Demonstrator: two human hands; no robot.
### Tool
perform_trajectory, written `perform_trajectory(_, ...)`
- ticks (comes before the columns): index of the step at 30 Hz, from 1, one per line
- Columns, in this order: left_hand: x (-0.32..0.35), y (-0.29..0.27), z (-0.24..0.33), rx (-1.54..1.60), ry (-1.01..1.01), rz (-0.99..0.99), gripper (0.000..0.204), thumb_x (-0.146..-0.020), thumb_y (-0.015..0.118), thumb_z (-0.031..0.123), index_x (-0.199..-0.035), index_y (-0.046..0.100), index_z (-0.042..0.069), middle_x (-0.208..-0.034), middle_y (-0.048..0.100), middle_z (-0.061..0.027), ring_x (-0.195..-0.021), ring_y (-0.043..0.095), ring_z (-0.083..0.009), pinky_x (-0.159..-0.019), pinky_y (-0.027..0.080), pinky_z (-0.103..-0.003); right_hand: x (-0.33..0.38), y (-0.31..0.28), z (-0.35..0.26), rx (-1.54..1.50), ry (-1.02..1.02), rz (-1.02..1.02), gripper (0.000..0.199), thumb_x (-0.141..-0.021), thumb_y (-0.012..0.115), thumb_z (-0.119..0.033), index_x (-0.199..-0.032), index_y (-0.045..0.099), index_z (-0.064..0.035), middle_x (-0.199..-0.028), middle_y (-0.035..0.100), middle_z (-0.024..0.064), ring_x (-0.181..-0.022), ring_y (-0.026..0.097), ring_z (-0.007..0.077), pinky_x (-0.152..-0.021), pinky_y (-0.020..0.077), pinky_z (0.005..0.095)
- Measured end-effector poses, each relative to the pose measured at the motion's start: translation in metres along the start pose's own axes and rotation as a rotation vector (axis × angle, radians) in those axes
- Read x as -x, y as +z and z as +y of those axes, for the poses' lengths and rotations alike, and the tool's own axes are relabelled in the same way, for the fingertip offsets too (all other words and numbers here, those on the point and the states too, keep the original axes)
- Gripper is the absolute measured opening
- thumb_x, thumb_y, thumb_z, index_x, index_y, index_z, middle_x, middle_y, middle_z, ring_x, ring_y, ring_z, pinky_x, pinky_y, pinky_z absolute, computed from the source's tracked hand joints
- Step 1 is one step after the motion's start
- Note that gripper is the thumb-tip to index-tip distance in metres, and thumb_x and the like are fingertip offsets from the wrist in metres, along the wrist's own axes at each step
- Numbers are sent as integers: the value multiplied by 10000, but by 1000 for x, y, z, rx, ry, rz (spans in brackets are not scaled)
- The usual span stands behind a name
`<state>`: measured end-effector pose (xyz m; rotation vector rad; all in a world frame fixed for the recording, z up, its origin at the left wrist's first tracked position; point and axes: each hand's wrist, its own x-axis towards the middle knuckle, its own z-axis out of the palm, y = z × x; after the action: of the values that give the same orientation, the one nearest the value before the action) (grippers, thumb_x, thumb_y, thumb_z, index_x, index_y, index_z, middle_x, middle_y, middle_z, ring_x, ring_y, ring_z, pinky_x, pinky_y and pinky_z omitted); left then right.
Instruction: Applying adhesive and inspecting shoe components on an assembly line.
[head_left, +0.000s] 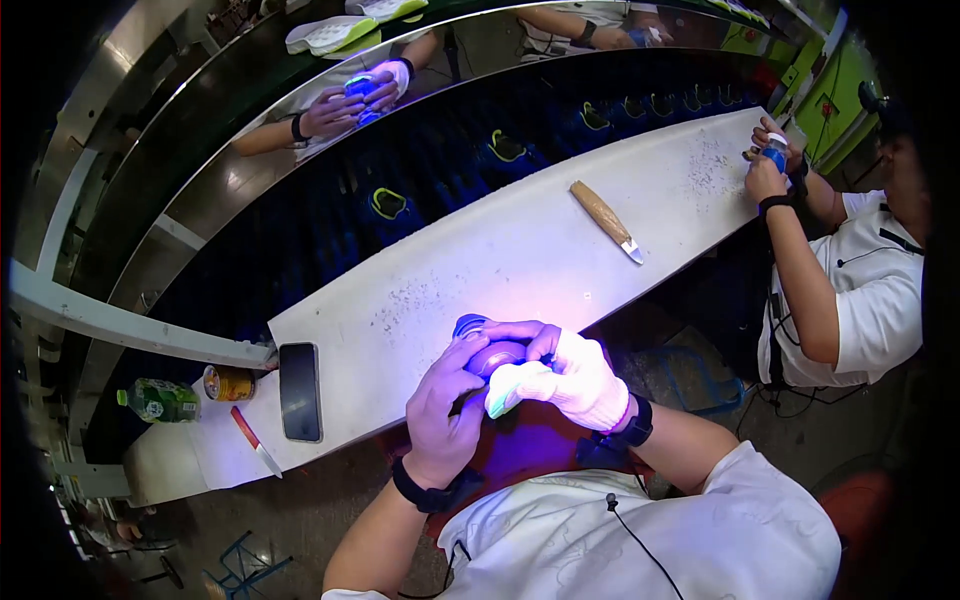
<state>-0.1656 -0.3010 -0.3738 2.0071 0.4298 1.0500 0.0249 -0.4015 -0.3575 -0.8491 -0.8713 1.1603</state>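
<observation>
Close to my body, over the near edge of the white work surface (pixel 440 290), I hold a rounded dark object, apparently a shoe (pixel 496 357), under violet light. My left hand (pixel 446 405), bare, wraps its left side with the fingers along the top. On the other side my right hand (pixel 572 382), in a white knit glove, is closed around it. A pale greenish-white part shows at the gloved thumb; whether it belongs to the shoe or the glove is unclear. Both palms hide much of the object.
A wooden-handled knife (pixel 607 221) lies farther right. At left are a phone (pixel 300 391), a red-handled knife (pixel 256 440), a can (pixel 228 383) and a green bottle (pixel 160 400). Dark shoes (pixel 388 204) line the belt beyond. At right, a co-worker's hands (pixel 768 175) hold a blue, white-topped item.
</observation>
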Motion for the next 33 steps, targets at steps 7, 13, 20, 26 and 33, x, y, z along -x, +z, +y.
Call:
perform_trajectory(7,18,16,25,207,-181,17,194,-1055,644,55,-1192,515,6,-1467,576,-360,-1453,523,-432,-1213,387,-520,7,8,27,-56,-110,103,196,-928,812,-73,-976,623,-67,-1455,602,289,-1419,543,430,-1174,446,557)
perform_trajectory(13,30,36,29,320,-275,220,306,-1034,724,149,-1115,443,57,-1478,561,-369,-1489,468,-459,-1248,321,-551,11,8,41,61,-309,87,269,-901,844,-78,-965,585,-39,-1371,666,277,-1380,589,440,-1192,420,581)
perform_trajectory(20,40,27,31,334,-280,214,366,-986,775,103,-1083,423,69,-1458,588,-346,-1496,458,-462,-1259,309,-568,13,8,43,198,-367,67,293,-892,859,-100,-950,577,-48,-1301,712,272,-1288,665,450,-1133,482,579)
perform_trajectory(26,12,-9,38,32,-277,-53,363,-1095,608,356,-1217,654,18,-1222,599,-152,-1206,554,-298,-1090,431,-458,-2,5,20,649,-445,-9,386,-701,988,-159,-882,669,-41,-1193,764,198,-1122,773,315,-960,624,441)
perform_trajectory(33,23,-12,38,175,-378,243,221,-1127,494,230,-1153,596,35,-1230,654,-209,-1298,560,-344,-1191,359,-529,-1,-6,49,900,-465,-38,355,-743,904,-336,-803,690,-59,-1247,695,166,-1020,709,357,-832,600,448)
